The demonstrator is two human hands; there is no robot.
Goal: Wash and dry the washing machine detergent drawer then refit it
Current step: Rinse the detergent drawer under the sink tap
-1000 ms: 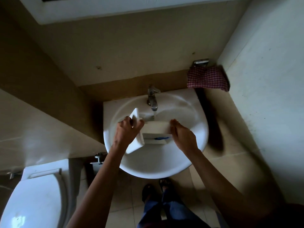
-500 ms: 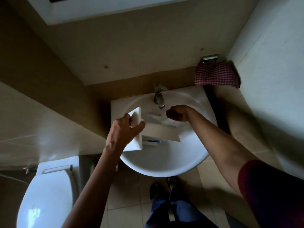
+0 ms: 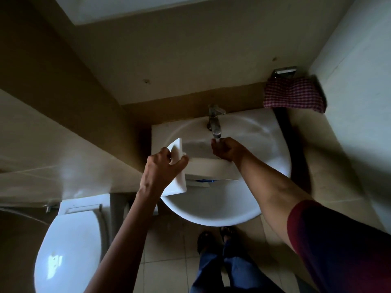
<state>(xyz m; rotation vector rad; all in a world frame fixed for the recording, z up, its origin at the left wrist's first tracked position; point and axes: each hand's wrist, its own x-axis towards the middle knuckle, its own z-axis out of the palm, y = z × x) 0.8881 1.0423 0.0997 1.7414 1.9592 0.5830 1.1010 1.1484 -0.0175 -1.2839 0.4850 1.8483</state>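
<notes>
The white detergent drawer [image 3: 209, 168] lies across the white sink [image 3: 264, 132], its front panel toward the left and a blue insert showing on its near side. My left hand [image 3: 163, 170] grips the drawer's front panel. My right hand [image 3: 226, 149] is cupped with curled fingers right under the spout of the metal tap [image 3: 214, 121], where a thin stream of water runs onto it. It sits just behind the drawer's far edge and holds nothing that I can see.
A red checked cloth [image 3: 294, 96] hangs on a metal holder on the wall right of the sink. A toilet with its lid shut [image 3: 69, 246] stands at the lower left. My feet are on the tiled floor below the sink.
My right hand left the drawer's right end and rose to the tap's spout, into the water. The left hand keeps its grip on the front panel.
</notes>
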